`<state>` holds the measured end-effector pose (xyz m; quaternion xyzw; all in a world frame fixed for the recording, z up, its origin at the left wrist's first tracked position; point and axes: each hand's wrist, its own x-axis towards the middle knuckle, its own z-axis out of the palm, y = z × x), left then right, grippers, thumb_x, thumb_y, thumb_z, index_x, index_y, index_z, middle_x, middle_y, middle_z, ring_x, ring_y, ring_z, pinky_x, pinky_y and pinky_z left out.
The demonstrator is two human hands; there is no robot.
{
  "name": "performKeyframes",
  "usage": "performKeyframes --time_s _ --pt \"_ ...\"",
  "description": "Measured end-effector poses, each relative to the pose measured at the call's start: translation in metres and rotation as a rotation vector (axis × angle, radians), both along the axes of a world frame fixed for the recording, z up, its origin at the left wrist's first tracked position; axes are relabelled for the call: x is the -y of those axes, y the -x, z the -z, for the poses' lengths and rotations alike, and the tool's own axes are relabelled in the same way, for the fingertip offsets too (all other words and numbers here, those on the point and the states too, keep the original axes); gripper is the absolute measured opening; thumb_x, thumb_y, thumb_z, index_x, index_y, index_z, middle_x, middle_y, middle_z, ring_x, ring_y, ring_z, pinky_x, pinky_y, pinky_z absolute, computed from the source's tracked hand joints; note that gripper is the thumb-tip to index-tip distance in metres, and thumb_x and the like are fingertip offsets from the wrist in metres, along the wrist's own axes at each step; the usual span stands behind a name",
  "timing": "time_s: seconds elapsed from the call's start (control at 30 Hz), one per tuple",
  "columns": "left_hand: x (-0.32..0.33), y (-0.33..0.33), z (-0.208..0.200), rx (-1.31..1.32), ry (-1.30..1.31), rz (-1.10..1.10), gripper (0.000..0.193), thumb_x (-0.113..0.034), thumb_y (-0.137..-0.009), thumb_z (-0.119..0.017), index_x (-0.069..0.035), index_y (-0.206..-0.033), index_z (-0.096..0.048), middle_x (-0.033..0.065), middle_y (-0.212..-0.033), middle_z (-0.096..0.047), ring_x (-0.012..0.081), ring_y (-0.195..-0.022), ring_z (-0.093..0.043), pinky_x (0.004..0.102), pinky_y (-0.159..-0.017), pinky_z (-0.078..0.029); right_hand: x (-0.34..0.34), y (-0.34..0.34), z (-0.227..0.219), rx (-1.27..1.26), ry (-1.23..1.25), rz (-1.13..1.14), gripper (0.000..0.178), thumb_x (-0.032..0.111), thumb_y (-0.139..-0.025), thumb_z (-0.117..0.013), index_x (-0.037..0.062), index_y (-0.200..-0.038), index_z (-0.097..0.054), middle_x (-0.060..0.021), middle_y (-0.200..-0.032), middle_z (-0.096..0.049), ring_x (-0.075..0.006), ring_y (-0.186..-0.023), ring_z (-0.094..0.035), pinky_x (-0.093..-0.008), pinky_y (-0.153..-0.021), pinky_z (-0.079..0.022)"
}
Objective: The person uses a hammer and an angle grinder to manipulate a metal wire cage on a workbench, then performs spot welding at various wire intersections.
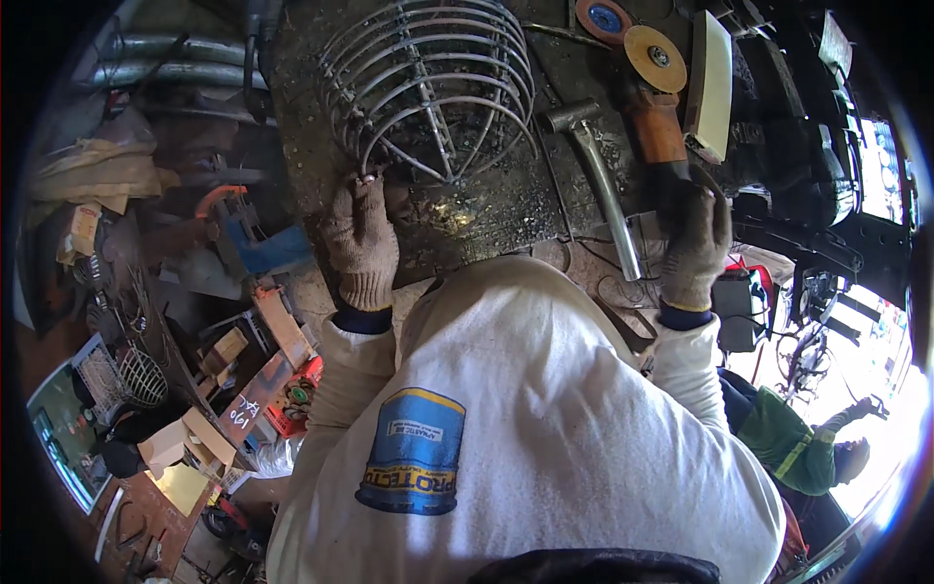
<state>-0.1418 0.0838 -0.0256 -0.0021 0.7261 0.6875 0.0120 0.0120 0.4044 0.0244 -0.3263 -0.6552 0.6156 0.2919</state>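
Note:
A domed cage of bent metal rods (428, 83) lies on the dark, grimy worktable (467, 229). My left hand (362, 229), in a knitted work glove, pinches the near left end of its rods. My right hand (697, 238), gloved as well, is wrapped round the dark rear body of an orange angle grinder (658, 127). The grinder's tan disc (655, 58) points away from me, and I cannot tell whether it spins. Between my hands rests a metal hammer (603, 185), its head toward the far side.
A second disc, blue and orange (603, 18), lies beyond the grinder. Right of it is a long pale block (710, 88). On the left are an orange-handled tool (220, 200), cardboard boxes (185, 443) and a red crate (297, 394). A person in green (793, 443) is at the lower right.

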Motion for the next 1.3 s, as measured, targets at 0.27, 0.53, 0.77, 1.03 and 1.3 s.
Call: performKeyframes --time_s 0.27,0.53,0.77,1.03,1.3 --pt "0.006 -0.001 -0.007 -0.197 0.547 0.034 0.024 -0.019 -0.103 -0.057 0.001 -0.108 -0.068 0.0115 -0.101 -0.069 0.0182 -0.095 -0.062 0.0332 -0.086 -0.048 -0.039 -0.059 -0.001 -0.046 -0.264 0.339 0.030 0.019 -0.102 -0.057 0.0013 -0.126 -0.061 -0.0069 -0.104 -0.067 -0.0122 -0.083 -0.062 -0.0264 -0.073 -0.051" --pt "0.026 0.015 0.043 -0.276 0.612 0.046 0.029 -0.016 -0.100 -0.059 -0.007 -0.127 -0.065 0.0155 -0.108 -0.069 0.0285 -0.090 -0.066 0.0365 -0.079 -0.054 -0.143 -0.110 0.011 0.287 -0.333 0.995 0.069 0.037 -0.081 -0.080 0.0005 -0.134 -0.055 -0.0178 -0.125 -0.064 -0.0278 -0.115 -0.061 -0.0367 -0.099 -0.047" --pt "0.024 0.014 0.022 -0.362 0.479 0.019 0.029 -0.021 -0.101 -0.058 0.000 -0.120 -0.066 0.0154 -0.108 -0.069 0.0251 -0.089 -0.065 0.0365 -0.080 -0.052 -0.224 -0.109 0.065 0.389 -0.415 0.779 0.063 0.044 -0.080 -0.080 0.0059 -0.127 -0.061 -0.0157 -0.122 -0.068 -0.0287 -0.115 -0.063 -0.0369 -0.100 -0.046" --pt "-0.005 0.004 -0.022 -0.142 0.243 -0.037 0.024 -0.020 -0.103 -0.057 -0.001 -0.107 -0.070 0.0102 -0.105 -0.069 0.0188 -0.085 -0.062 0.0332 -0.077 -0.050 -0.220 -0.100 0.039 0.773 -0.441 0.820 0.060 0.052 -0.092 -0.060 0.0015 -0.124 -0.062 -0.0230 -0.117 -0.068 -0.0351 -0.110 -0.066 -0.0454 -0.092 -0.051" --pt "-0.003 0.000 -0.006 -0.310 0.343 0.043 0.019 -0.020 -0.103 -0.056 -0.004 -0.105 -0.066 0.0071 -0.087 -0.071 0.0152 -0.072 -0.071 0.0287 -0.062 -0.052 -0.208 -0.071 0.001 0.637 -0.504 1.085 0.068 0.053 -0.087 -0.060 -0.0103 -0.113 -0.063 -0.0274 -0.108 -0.070 -0.0389 -0.102 -0.068 -0.0451 -0.089 -0.053"
